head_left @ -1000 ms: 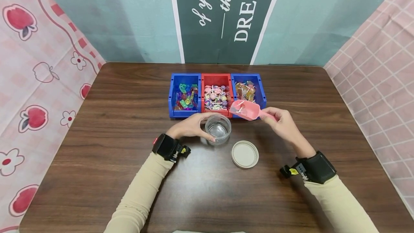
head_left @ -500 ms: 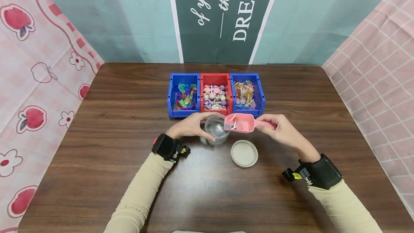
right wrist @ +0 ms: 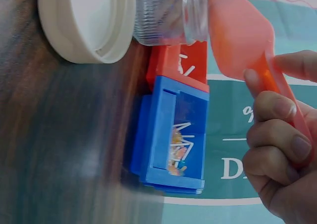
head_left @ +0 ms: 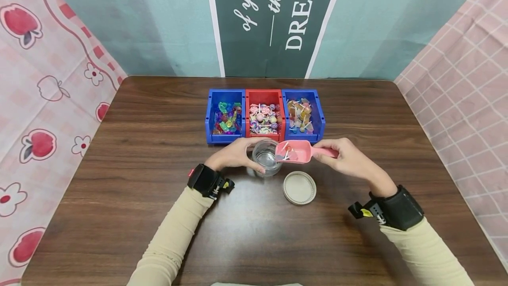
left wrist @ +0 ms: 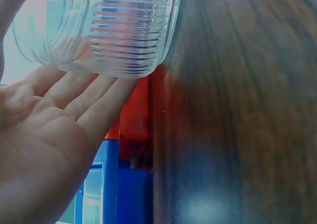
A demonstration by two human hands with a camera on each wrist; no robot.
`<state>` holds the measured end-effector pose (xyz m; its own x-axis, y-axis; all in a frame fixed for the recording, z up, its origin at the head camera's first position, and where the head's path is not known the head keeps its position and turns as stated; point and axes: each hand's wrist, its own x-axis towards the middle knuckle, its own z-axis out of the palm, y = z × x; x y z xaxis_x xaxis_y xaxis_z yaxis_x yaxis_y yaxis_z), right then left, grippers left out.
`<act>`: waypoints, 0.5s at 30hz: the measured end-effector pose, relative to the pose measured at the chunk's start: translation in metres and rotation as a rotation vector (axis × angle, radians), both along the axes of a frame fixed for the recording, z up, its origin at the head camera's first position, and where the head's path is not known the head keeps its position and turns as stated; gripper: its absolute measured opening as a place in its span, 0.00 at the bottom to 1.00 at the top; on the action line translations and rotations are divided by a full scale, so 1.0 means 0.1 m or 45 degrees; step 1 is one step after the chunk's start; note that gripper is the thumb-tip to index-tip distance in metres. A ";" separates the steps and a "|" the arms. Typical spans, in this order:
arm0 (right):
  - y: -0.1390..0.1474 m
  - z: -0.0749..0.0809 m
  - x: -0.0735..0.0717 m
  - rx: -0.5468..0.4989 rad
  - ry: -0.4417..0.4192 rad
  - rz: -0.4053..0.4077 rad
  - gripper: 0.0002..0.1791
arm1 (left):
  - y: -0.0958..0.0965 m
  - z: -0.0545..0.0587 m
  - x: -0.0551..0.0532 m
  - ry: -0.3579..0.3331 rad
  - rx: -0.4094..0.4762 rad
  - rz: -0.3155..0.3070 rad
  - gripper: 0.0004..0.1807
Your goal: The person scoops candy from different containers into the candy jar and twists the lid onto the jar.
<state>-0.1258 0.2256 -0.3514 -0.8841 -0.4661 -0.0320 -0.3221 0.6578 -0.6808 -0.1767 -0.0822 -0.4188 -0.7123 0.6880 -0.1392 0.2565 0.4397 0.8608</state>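
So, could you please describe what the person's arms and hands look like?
The left sleeve and right sleeve are long, pale cream. The left wristband and right wristband are black, each with a yellow-marked bracket; a red tag shows on the left. The left hand and right hand are gloveless.

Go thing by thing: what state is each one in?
Clear ribbed glass jar: upright, uncovered, nothing visible inside.
Pink plastic scoop: carrying a few candies.
Round cream lid: off the jar, lying flat.
Left blue plastic bin: open, partly filled.
Red plastic bin: open, partly filled.
Right blue plastic bin: open, partly filled.
Left hand: gripping the jar.
Right hand: gripping the scoop.
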 end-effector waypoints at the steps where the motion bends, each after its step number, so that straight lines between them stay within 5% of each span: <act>1: -0.01 0.02 0.00 0.018 0.001 0.003 0.09 | 0.00 0.00 0.00 0.002 -0.002 -0.001 0.43; 15: -0.09 0.22 -0.03 0.198 0.106 0.064 0.06 | -0.01 0.02 0.01 -0.007 0.003 -0.007 0.44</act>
